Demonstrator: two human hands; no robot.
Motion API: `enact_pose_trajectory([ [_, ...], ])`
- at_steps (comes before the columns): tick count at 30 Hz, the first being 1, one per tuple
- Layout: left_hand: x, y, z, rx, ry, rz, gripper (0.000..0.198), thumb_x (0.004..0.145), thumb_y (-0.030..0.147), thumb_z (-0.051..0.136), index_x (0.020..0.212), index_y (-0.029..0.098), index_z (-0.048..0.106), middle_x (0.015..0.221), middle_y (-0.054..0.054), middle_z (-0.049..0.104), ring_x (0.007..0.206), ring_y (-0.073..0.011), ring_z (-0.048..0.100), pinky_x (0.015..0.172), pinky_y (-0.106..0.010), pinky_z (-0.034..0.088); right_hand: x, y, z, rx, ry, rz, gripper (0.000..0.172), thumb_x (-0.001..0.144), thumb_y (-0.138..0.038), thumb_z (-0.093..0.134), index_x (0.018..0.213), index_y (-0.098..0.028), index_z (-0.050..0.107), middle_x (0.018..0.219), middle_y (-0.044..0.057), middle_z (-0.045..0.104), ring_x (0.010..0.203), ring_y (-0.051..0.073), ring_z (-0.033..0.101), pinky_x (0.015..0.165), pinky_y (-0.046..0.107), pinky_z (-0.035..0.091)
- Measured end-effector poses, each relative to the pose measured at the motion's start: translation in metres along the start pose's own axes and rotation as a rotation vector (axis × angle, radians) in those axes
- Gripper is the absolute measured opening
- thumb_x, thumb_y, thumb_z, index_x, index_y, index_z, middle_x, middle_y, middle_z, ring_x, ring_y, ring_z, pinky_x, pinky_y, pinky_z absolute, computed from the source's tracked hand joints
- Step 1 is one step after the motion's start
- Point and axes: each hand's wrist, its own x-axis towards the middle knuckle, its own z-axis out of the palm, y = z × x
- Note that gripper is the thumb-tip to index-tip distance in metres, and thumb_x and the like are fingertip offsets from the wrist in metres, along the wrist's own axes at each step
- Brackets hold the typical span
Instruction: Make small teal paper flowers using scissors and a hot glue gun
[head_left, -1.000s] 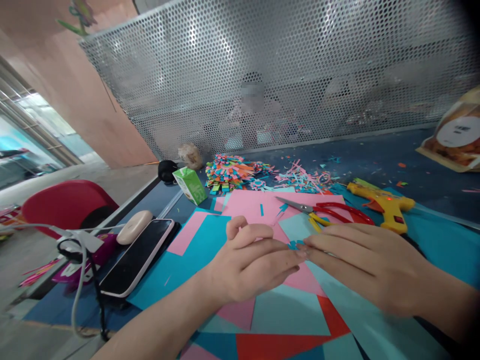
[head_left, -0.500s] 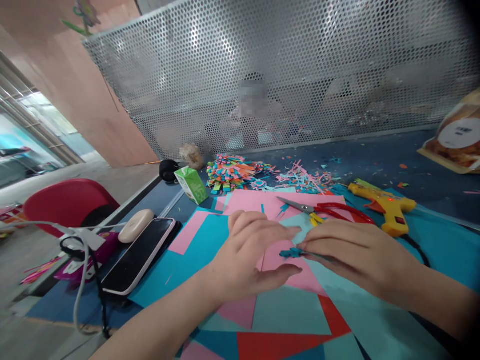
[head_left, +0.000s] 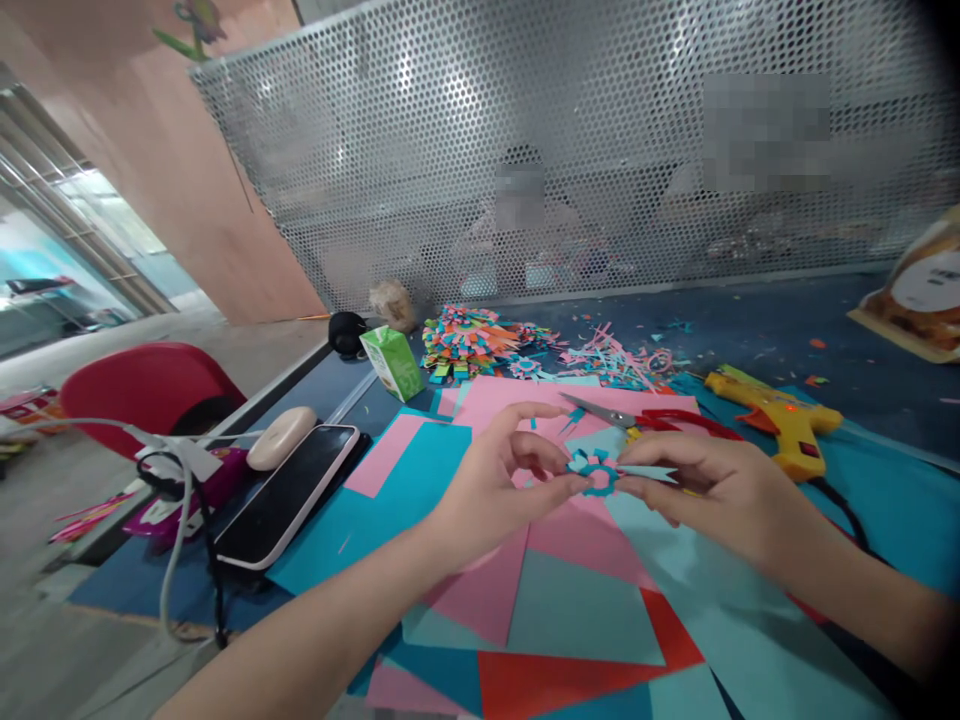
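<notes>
Between both hands is a small paper rosette (head_left: 598, 473), blue with a pink centre and pale blue tails pointing right. My left hand (head_left: 517, 465) pinches its left edge between thumb and fingers. On the other side, my right hand (head_left: 705, 485) is closed on the rosette where the tails start. Below it lie overlapping sheets of pink paper (head_left: 487, 590), pale blue paper (head_left: 585, 605) and red paper (head_left: 555, 680). Just beyond the hands are scissors (head_left: 600, 411) with red handles, partly hidden by my right hand.
A yellow glue gun (head_left: 795, 430) lies at the right, its black cord running toward me. Behind are a heap of paper rosettes (head_left: 465, 340), paper strips (head_left: 611, 355) and a green carton (head_left: 394, 362). A phone (head_left: 289, 495) and cables (head_left: 180, 560) sit left. A perforated metal screen (head_left: 420, 150) stands behind.
The rosette has turned so its pink centre and tails show. My left hand has gone from open beside it to pinching its edge. The view has shifted slightly.
</notes>
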Motion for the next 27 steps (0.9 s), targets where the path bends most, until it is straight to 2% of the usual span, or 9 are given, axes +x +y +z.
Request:
enact_pose_trajectory([
  [2, 0.001, -0.001, -0.002, 0.094, 0.035, 0.07, 0.047, 0.073, 0.018, 0.066, 0.113, 0.017, 0.042, 0.069, 0.001, 0.061, 0.065, -0.0103, 0.059, 0.062, -0.023, 0.047, -0.001, 0.004, 0.001, -0.068, 0.025, -0.035, 0.016, 0.075, -0.035, 0.062, 0.078, -0.02, 0.066, 0.075, 0.004, 0.067, 0.058, 0.014, 0.06, 0.048, 0.024, 0.05],
  [3, 0.001, -0.002, -0.003, 0.19, 0.064, 0.148, 0.047, 0.073, 0.017, 0.065, 0.114, 0.018, 0.042, 0.07, 0.001, 0.062, 0.067, -0.0106, 0.06, 0.064, -0.024, 0.047, -0.001, 0.006, 0.0, -0.091, 0.042, -0.036, 0.016, 0.075, -0.035, 0.062, 0.082, -0.02, 0.065, 0.077, 0.005, 0.067, 0.058, 0.014, 0.059, 0.048, 0.024, 0.05],
  [6, 0.001, -0.001, -0.009, 0.61, 0.139, 0.512, 0.037, 0.075, 0.014, 0.063, 0.108, 0.019, 0.047, 0.079, -0.001, 0.067, 0.079, -0.0125, 0.062, 0.073, -0.027, 0.045, 0.001, 0.008, -0.003, -0.017, 0.056, 0.036, 0.026, 0.078, -0.038, 0.057, 0.095, -0.02, 0.062, 0.088, 0.007, 0.066, 0.064, 0.015, 0.061, 0.05, 0.025, 0.052],
  [9, -0.001, 0.004, -0.013, 0.934, 0.18, 0.84, 0.022, 0.075, 0.014, 0.063, 0.096, 0.018, 0.055, 0.077, 0.0, 0.068, 0.079, -0.0131, 0.061, 0.075, -0.031, 0.041, 0.003, 0.006, -0.007, 0.243, -0.077, 0.164, 0.031, 0.082, -0.042, 0.049, 0.098, -0.017, 0.058, 0.076, 0.007, 0.064, 0.059, 0.015, 0.06, 0.046, 0.026, 0.05],
  [11, -0.004, 0.008, -0.014, 1.002, 0.183, 0.967, 0.02, 0.075, 0.012, 0.062, 0.092, 0.018, 0.056, 0.075, 0.002, 0.069, 0.076, -0.0127, 0.06, 0.075, -0.033, 0.039, 0.002, 0.003, -0.005, 0.452, -0.199, 0.243, 0.03, 0.084, -0.042, 0.044, 0.091, -0.016, 0.057, 0.063, 0.003, 0.06, 0.05, 0.014, 0.055, 0.041, 0.025, 0.046],
  [15, -0.01, 0.014, -0.013, 1.003, 0.143, 1.07, 0.017, 0.075, 0.01, 0.061, 0.088, 0.02, 0.056, 0.081, 0.002, 0.071, 0.08, -0.0147, 0.059, 0.074, -0.036, 0.038, -0.005, -0.003, 0.002, 0.74, -0.342, 0.304, 0.025, 0.081, -0.041, 0.052, 0.078, -0.016, 0.057, 0.062, 0.004, 0.061, 0.046, 0.011, 0.05, 0.039, 0.022, 0.04],
  [19, -0.013, 0.014, -0.011, 0.981, 0.159, 1.123, 0.013, 0.076, 0.015, 0.06, 0.087, 0.022, 0.056, 0.081, 0.0, 0.071, 0.085, -0.0161, 0.059, 0.077, -0.037, 0.039, -0.01, -0.005, 0.005, 0.761, -0.361, 0.39, 0.026, 0.077, -0.042, 0.059, 0.075, -0.015, 0.062, 0.068, 0.007, 0.066, 0.048, 0.01, 0.05, 0.044, 0.023, 0.042],
  [23, -0.012, 0.009, -0.007, 0.96, 0.248, 1.173, 0.008, 0.076, 0.018, 0.056, 0.082, 0.024, 0.055, 0.077, 0.001, 0.07, 0.083, -0.0149, 0.059, 0.08, -0.038, 0.039, -0.009, -0.007, 0.005, 0.797, -0.352, 0.494, 0.029, 0.07, -0.044, 0.067, 0.069, -0.015, 0.065, 0.063, 0.005, 0.065, 0.047, 0.008, 0.048, 0.044, 0.022, 0.04],
  [27, -0.011, 0.005, -0.005, 0.955, 0.275, 1.216, 0.008, 0.074, 0.017, 0.054, 0.075, 0.024, 0.051, 0.076, 0.002, 0.069, 0.084, -0.0143, 0.059, 0.081, -0.038, 0.04, -0.008, -0.008, 0.005, 0.795, -0.348, 0.516, 0.031, 0.068, -0.045, 0.069, 0.069, -0.014, 0.066, 0.062, 0.005, 0.065, 0.047, 0.008, 0.049, 0.045, 0.022, 0.039],
])
